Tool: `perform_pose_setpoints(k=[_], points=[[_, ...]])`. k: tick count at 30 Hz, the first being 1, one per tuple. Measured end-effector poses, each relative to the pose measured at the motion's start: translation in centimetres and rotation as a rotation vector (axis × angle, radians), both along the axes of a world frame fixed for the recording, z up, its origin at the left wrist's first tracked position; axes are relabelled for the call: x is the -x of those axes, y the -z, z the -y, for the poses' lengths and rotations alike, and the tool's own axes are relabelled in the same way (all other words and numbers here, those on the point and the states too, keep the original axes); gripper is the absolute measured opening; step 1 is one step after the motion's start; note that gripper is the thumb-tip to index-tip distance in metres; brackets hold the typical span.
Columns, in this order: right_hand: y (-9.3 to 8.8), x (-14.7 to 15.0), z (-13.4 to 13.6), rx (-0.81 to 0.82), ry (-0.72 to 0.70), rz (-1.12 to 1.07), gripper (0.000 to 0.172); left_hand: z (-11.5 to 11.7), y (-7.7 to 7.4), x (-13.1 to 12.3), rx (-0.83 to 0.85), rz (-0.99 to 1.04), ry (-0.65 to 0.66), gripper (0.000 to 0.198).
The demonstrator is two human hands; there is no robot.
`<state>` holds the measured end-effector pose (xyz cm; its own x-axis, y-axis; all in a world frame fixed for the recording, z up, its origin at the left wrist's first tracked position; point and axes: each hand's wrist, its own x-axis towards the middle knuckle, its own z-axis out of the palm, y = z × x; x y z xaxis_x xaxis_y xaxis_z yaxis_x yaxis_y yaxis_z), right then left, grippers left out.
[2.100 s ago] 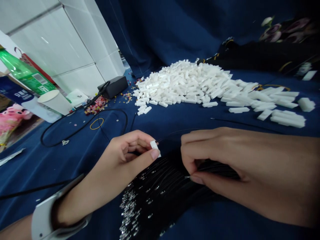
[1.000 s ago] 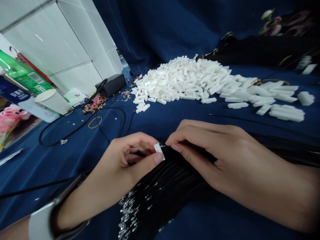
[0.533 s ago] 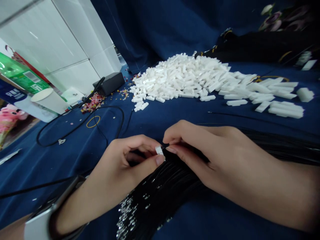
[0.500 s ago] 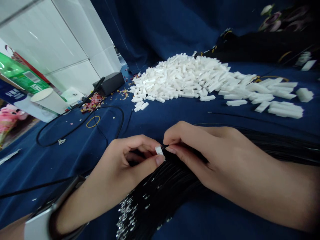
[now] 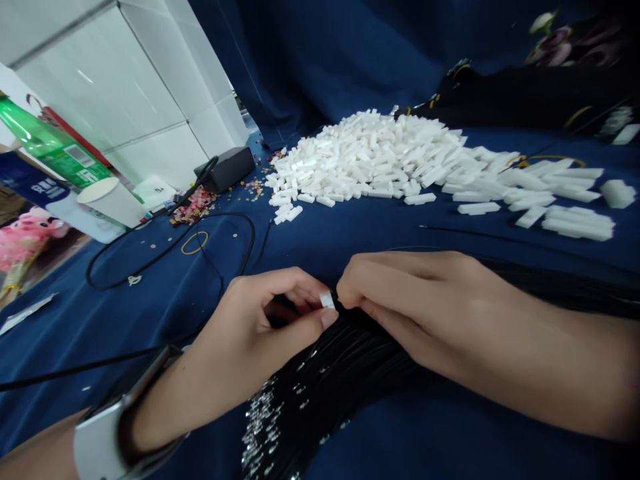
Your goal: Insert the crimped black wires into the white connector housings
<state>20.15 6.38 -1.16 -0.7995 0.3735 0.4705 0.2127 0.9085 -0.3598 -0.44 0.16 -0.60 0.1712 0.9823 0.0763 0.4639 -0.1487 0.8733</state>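
Between the thumb and fingers of my left hand [image 5: 280, 320] is a small white plastic connector housing [image 5: 327, 299]. My right hand [image 5: 415, 300] is pinched shut just right of it, its fingertips almost touching the housing. A thin black wire runs to those fingertips, mostly hidden by them. Beneath both hands lies a thick bundle of black wires [image 5: 360, 360], its shiny metal terminals [image 5: 263, 420] gathered at the lower left end. Beyond the hands rises a large pile of white connector housings [image 5: 370, 153].
On the left stand a green bottle [image 5: 60, 143], a white paper cup [image 5: 113, 202] and a black box [image 5: 225, 168] with a cable. Coloured beads [image 5: 193, 205] and a yellow rubber band [image 5: 195, 243] lie on the blue cloth [image 5: 310, 243]. One loose wire [image 5: 465, 232] lies beyond my right hand.
My right fingers have closed in tighter and turned, hiding the dark wire that showed between them and the housing. The whole view has shifted slightly; my left hand keeps its hold.
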Motion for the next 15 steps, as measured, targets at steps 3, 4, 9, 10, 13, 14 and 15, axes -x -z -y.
perform_pose_setpoints(k=[3,4,9,10,13,14,15], points=[[-1.2,-1.1,-1.4,-0.237,-0.037,0.163,0.022,-0.4,-0.2,0.2,0.021,0.042,-0.066,0.007],[-1.6,-1.4,-1.7,-0.335,0.005,0.193,0.021,-0.5,-0.2,0.4,0.029,0.06,-0.097,0.006],[-1.5,-0.8,0.2,-0.537,0.085,0.077,0.026,-0.9,-0.3,1.0,0.059,0.179,-0.109,0.007],[-1.2,-0.4,1.0,-0.502,0.04,0.081,0.021,-0.9,-0.3,1.1,0.072,0.197,-0.093,0.007],[0.1,0.6,2.8,-0.465,-0.032,0.093,0.014,-0.9,-0.3,1.1,0.099,0.205,-0.089,0.006],[0.5,0.8,3.1,-0.465,-0.026,0.096,0.017,-0.9,-0.3,1.1,0.101,0.2,-0.094,0.006],[0.8,0.8,3.2,-0.465,-0.015,0.098,0.019,-0.9,-0.3,1.0,0.1,0.198,-0.096,0.006]])
